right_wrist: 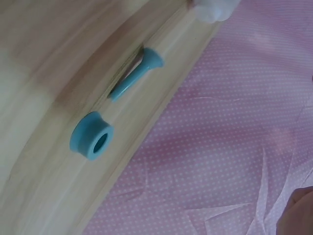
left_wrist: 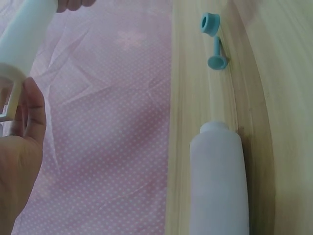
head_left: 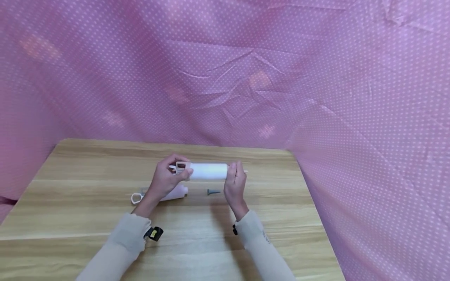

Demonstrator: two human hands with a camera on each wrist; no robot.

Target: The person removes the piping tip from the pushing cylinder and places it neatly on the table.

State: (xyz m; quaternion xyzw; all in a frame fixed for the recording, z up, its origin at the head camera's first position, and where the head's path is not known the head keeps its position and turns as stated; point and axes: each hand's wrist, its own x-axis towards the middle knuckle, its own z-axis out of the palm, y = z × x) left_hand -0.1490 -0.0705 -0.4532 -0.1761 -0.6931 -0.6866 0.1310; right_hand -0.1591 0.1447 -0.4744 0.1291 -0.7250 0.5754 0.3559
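Note:
A white tube (head_left: pixel 209 171) with a pale looped handle (head_left: pixel 181 166) at its left end is held level above the table between both hands. My left hand (head_left: pixel 168 177) pinches the handle end with thumb and fingers. At the opposite end, my right hand (head_left: pixel 234 183) grips the tube, and a thin pale tip (head_left: pixel 245 171) pokes out beyond it. In the left wrist view the left hand's fingers bend around the handle frame (left_wrist: pixel 14 100). Only a bit of the right hand (right_wrist: pixel 297 215) shows at the edge of the right wrist view.
Beneath the left wrist lies a second white bottle (head_left: pixel 175 192) with a neck; a white ring handle (head_left: pixel 137 198) shows left of the forearm. A teal nozzle (right_wrist: pixel 134 76) and a teal ring-shaped cap (right_wrist: pixel 91 136) lie on the wooden table (head_left: pixel 88 164). Pink dotted cloth (head_left: pixel 225 86) hangs behind.

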